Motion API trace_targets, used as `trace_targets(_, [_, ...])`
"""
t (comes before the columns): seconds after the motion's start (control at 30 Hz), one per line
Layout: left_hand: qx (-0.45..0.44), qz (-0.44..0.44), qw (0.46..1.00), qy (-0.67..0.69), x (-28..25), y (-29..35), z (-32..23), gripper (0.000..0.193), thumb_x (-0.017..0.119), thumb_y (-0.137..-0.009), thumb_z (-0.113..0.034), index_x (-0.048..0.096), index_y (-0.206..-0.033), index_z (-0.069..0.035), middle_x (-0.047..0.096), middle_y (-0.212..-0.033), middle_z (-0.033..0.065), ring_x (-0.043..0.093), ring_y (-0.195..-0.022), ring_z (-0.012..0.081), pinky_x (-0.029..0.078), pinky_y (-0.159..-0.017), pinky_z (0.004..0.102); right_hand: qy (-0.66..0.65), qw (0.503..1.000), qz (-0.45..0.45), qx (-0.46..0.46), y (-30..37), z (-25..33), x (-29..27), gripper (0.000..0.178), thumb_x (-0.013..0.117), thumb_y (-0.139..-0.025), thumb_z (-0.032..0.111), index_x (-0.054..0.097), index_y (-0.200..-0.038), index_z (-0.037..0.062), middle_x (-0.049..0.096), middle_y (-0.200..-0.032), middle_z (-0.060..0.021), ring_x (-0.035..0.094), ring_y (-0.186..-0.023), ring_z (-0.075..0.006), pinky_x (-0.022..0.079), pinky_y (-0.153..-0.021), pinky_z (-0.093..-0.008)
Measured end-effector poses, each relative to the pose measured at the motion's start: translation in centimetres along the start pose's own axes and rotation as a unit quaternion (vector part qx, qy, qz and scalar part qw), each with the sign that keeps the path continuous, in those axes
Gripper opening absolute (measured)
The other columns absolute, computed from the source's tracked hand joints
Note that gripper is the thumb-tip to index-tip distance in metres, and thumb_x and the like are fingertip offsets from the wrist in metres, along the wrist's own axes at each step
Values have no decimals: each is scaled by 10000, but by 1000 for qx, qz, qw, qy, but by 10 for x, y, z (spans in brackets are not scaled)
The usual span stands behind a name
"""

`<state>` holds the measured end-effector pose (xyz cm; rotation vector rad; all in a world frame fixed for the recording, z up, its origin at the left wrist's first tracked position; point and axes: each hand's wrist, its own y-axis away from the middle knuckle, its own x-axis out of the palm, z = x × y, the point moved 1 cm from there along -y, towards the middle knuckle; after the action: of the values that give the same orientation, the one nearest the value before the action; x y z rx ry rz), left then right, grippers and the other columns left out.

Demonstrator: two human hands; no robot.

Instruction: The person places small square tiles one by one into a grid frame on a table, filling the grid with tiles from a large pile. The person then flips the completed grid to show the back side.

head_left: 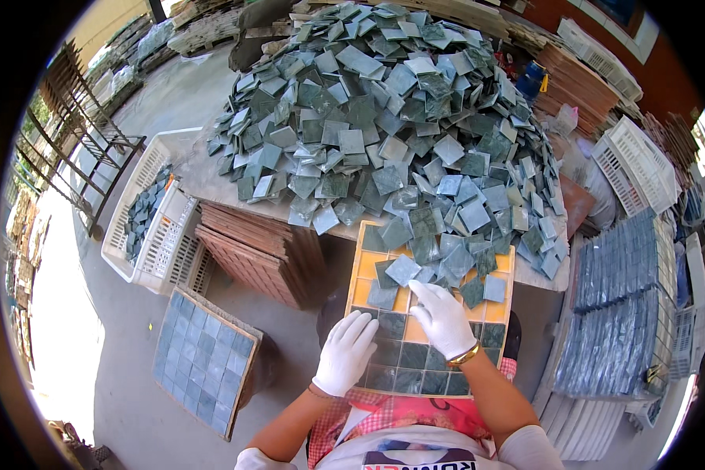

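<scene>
My left hand (346,354), in a white glove, lies with fingers stretched out over the left edge of a yellow-orange gridded tray (366,266). Its fingertips are at the dark green square tiles (388,351) filling the tray's near rows. My right hand (444,319), gloved too, is over the tray's middle, thumb and index finger apart. The index fingertip is at the lower edge of a pale grey-green tile (403,269), and whether it touches is hard to tell. Several loose tiles (471,293) lie across the tray's far part.
A big heap of square stone tiles (368,125) covers the table (204,176) beyond the tray. At left are a white crate (121,227) of tiles, stacked brown boards (251,254) and a tile-covered panel (204,352). Stacked tile sheets (615,337) stand at right.
</scene>
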<state>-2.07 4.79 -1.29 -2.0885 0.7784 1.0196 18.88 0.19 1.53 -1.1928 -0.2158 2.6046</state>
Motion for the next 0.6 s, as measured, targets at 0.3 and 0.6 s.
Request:
trace_targets(0.3, [22, 80, 994, -65, 28, -13, -17, 686, 724, -751, -318, 497, -1327, -22, 476, -1402, 146, 411, -1325, 311, 270, -1112, 476, 228, 966, 2, 119, 6, -21, -14, 723, 817, -656, 324, 487, -1240, 56, 560, -1065, -162, 569, -976, -344, 500, -799, -413])
trace_targets(0.6, [12, 72, 997, -1, 14, 20, -26, 553, 700, -787, -244, 548, -1271, -24, 520, -1348, 158, 451, -1284, 335, 307, -1093, 483, 117, 973, 200, 7, 29, -9, -19, 666, 803, -674, 280, 518, -1239, 73, 545, -1089, -162, 532, -1040, -348, 445, -912, -423])
